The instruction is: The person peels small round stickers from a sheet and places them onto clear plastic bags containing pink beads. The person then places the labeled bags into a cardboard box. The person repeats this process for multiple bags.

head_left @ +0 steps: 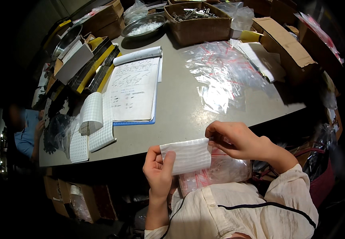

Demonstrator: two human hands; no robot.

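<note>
Below the tabletop (172, 115) edge, close to my chest, I hold a white sheet of small labels (188, 156) stretched between both hands. My left hand (159, 171) has its fingers closed on the sheet's left end, thumb on top; my right hand (236, 139) pinches the upper right corner. Under the sheet lies a clear zip bag (220, 173), pressed against it. I judge the work barely begun: no label looks peeled, and a heap of empty zip bags (220, 75) waits on the tabletop, beside an open notebook (134, 89) and more label rolls (91, 119).
</note>
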